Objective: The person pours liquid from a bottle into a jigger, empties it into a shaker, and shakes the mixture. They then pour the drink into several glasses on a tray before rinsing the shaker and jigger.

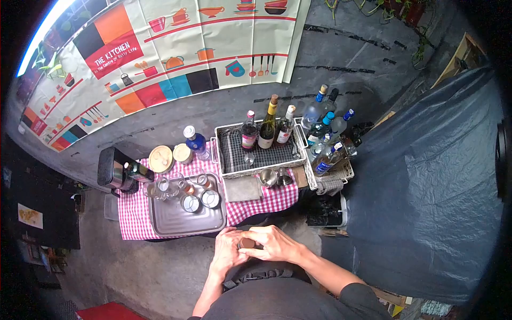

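In front of my waist, both hands meet around a small round thing with a flat brown top, perhaps a lidded jar; its lower part is hidden by my fingers. My left hand wraps it from the left side. From the right, my right hand has its fingers bent over and around it. Just beyond the hands lies a grey metal tray on a red-and-white checked cloth. Several glasses stand in the tray, two of them with brown contents.
A white basket holds three bottles and a small glass. Right of it, another basket is crowded with bottles. A blue bottle, wooden-lidded containers, a metal cup and a black appliance stand nearby. Dark sheeting hangs right.
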`<state>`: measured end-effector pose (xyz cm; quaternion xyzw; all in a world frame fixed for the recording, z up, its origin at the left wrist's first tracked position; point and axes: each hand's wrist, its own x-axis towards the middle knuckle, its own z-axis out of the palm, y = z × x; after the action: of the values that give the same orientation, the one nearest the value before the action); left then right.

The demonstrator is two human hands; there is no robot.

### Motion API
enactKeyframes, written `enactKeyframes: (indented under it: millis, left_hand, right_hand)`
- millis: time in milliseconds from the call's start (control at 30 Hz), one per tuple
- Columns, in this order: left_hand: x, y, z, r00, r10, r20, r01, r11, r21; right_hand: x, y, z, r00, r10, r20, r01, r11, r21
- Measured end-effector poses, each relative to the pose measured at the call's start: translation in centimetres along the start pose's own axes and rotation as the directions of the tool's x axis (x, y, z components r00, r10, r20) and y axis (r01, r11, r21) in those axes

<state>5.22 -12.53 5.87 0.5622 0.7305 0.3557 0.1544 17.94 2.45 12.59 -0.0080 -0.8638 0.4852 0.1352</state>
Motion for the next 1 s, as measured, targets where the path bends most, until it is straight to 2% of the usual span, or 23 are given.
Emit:
enactKeyframes:
  millis: [33,100,133,167,267,400,467,500,567,633,700,733,800,833,933,1000]
  left_hand:
    - [0.1,0.1,0.0,1.0,-0.014,0.024,0.014,1.0,-0.022]
    - [0.0,0.1,0.3,1.0,-0.031,0.006,0.031,1.0,-0.001]
    - [0.0,0.2,0.3,0.999,-0.05,-0.012,0.05,0.999,0.017]
    - [0.0,0.4,0.2,0.998,-0.053,-0.013,0.054,0.998,0.017]
    - [0.2,0.9,-0.3,0.997,-0.078,-0.019,0.079,0.996,0.035]
    - [0.1,0.5,-0.5,0.997,-0.038,-0.061,0.04,0.999,0.036]
    - [0.0,0.4,-0.6,0.998,-0.005,-0.055,0.007,0.999,0.04]
    - [-0.1,0.2,-0.4,0.998,0.03,-0.057,-0.028,0.998,0.049]
    - [-0.2,0.2,-0.3,0.996,0.063,-0.06,-0.06,0.997,0.057]
    - [-0.1,0.2,-0.3,0.999,0.028,0.025,-0.028,1.0,0.011]
    - [0.1,0.8,-0.4,0.999,0.015,0.037,-0.014,1.0,-0.025]
    - [0.2,1.0,-0.5,0.999,-0.002,0.05,0.005,0.998,-0.059]
    - [-0.2,0.6,0.0,0.999,-0.014,0.031,0.015,1.0,-0.024]
    - [-0.3,0.4,0.1,1.0,-0.028,0.009,0.028,1.0,0.011]
    - [-0.5,0.5,-0.2,0.999,-0.004,-0.047,0.004,1.0,-0.006]
    - [-0.7,0.9,-0.3,0.998,-0.048,-0.043,0.049,0.999,0.017]
  right_hand:
    - [0.0,0.0,-0.1,1.0,-0.003,0.002,0.003,1.0,0.0]
    - [-0.1,-0.3,-0.1,1.0,-0.029,-0.01,0.028,0.992,-0.121]
    - [-0.3,-0.4,0.3,0.997,-0.072,-0.031,0.062,0.963,-0.263]
    - [-0.4,-0.7,0.7,0.997,-0.073,-0.028,0.063,0.964,-0.26]
    - [-0.7,-1.9,1.2,0.994,-0.05,-0.096,0.006,0.912,-0.411]
    - [-0.6,-1.5,1.2,0.985,-0.111,-0.135,0.053,0.927,-0.371]
    - [-0.5,-1.0,0.2,0.996,-0.08,-0.036,0.072,0.978,-0.195]
    - [-0.4,-0.8,-0.1,0.996,-0.081,-0.035,0.073,0.978,-0.196]
    - [-0.3,-0.5,-0.6,0.997,-0.078,0.017,0.079,0.996,-0.044]
    - [-0.2,-0.2,-0.9,0.998,-0.06,0.032,0.061,0.998,-0.003]
    - [-0.2,-0.2,-1.2,0.995,0.029,0.094,-0.031,0.999,0.018]
    - [-0.2,-0.4,-1.1,0.995,0.029,0.093,-0.031,0.999,0.018]
    - [-0.6,-1.6,-0.5,0.997,0.078,0.009,-0.075,0.98,-0.185]
    - [-0.7,-2.6,0.1,0.998,0.052,-0.043,-0.063,0.948,-0.313]
    - [-0.7,-5.0,0.6,0.987,-0.076,-0.139,0.024,0.939,-0.344]
    - [-0.6,-4.7,0.1,0.982,-0.047,-0.182,-0.008,0.957,-0.29]
